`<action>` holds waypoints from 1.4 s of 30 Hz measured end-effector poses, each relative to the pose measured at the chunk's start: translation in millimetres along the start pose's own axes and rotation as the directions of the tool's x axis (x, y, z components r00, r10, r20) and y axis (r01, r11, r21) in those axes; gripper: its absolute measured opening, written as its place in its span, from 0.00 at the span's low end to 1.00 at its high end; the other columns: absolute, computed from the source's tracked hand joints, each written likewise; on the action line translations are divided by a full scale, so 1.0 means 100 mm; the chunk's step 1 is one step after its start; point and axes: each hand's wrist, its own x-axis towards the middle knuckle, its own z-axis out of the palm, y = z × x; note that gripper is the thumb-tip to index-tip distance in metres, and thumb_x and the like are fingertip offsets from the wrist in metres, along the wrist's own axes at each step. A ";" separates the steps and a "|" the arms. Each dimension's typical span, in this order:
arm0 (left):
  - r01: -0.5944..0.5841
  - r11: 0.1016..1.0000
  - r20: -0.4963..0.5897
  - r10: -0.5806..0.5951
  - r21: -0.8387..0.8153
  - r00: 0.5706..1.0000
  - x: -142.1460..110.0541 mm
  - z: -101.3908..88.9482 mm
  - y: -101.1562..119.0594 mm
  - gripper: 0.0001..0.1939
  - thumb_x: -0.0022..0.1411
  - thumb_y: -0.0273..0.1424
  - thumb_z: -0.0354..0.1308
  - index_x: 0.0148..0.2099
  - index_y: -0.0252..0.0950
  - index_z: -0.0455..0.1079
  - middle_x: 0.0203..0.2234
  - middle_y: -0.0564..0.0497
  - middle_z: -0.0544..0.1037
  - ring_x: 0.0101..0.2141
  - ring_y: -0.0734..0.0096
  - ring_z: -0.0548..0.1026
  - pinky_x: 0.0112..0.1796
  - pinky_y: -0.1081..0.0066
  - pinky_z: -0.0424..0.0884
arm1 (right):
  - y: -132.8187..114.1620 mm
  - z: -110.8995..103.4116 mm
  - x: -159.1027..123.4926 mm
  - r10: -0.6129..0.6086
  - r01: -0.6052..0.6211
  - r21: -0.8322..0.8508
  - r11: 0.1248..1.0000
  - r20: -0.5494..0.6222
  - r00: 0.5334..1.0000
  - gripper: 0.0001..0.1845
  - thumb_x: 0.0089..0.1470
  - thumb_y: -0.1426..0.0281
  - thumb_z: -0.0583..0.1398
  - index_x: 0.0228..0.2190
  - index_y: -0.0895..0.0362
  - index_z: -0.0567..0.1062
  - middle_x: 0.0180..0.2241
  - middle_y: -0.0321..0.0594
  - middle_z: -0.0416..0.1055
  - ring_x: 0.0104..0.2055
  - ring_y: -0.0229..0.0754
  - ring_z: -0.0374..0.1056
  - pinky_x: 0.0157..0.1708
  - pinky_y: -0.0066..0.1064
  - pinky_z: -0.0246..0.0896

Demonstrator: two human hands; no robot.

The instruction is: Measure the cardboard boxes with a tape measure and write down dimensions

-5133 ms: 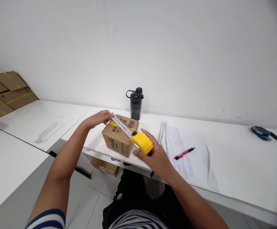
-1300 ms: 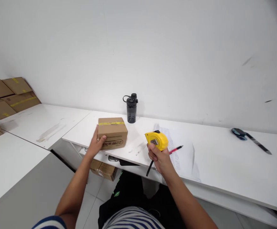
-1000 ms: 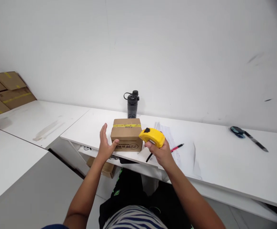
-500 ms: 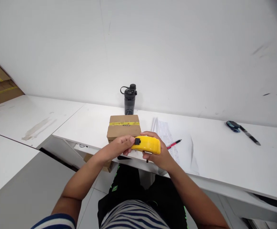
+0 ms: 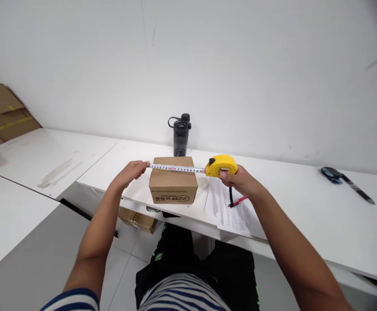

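A yellow tape measure [image 5: 221, 166] is in my right hand [image 5: 243, 180], its fingers wrapped round the case. From the case the white numbered blade [image 5: 178, 169] runs leftward above the top of a brown cardboard box [image 5: 173, 185]. My left hand [image 5: 132, 173] pinches the blade's free end just past the box's left edge. A black strap hangs from the case. Dark printed characters mark the front of the box; whether the blade touches its top I cannot tell.
Behind the box stands a dark shaker bottle [image 5: 181, 136]. Written papers [image 5: 232, 216] and a red pen [image 5: 238, 201] lie under my right hand. Farther right is a dark watch-like strap item [image 5: 347, 183]. Cardboard boxes [image 5: 10, 119] are stacked far left; another box [image 5: 138, 220] sits below the white desk [image 5: 292, 207].
My hands have moved apart and forward to the box. The blade is now pulled out between them, while before, both hands held the case together nearer my body.
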 end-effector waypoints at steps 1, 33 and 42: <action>0.017 0.999 0.008 -0.017 0.038 1.000 0.04 0.02 -0.05 0.23 0.58 0.49 0.57 0.24 0.36 0.60 0.20 0.56 0.61 0.21 0.76 0.57 0.24 0.72 0.53 | 0.00 -0.02 0.06 0.016 -0.016 -0.021 1.000 0.020 1.000 0.20 0.43 0.56 0.70 0.32 0.55 0.74 0.22 0.28 0.54 0.21 0.30 0.43 0.20 0.28 0.38; -0.135 0.991 -0.314 0.127 -0.003 0.941 -0.30 0.41 -0.06 0.24 0.64 0.52 0.50 0.25 0.39 0.56 0.21 0.55 0.59 0.24 0.71 0.59 0.28 0.69 0.57 | 0.16 0.11 0.23 -0.138 0.151 0.056 0.987 -0.189 0.972 0.13 0.39 0.64 0.71 0.25 0.55 0.75 0.19 0.29 0.62 0.21 0.33 0.51 0.22 0.30 0.45; -0.474 0.874 0.135 0.485 -0.105 0.864 -1.26 1.45 -0.07 0.11 0.59 0.42 0.62 0.40 0.42 0.70 0.30 0.49 0.72 0.31 0.66 0.70 0.35 0.65 0.67 | 0.23 0.57 -1.00 -0.103 0.361 0.371 0.856 -0.562 0.820 0.24 0.38 0.46 0.70 0.27 0.50 0.72 0.16 0.25 0.49 0.17 0.31 0.38 0.20 0.31 0.42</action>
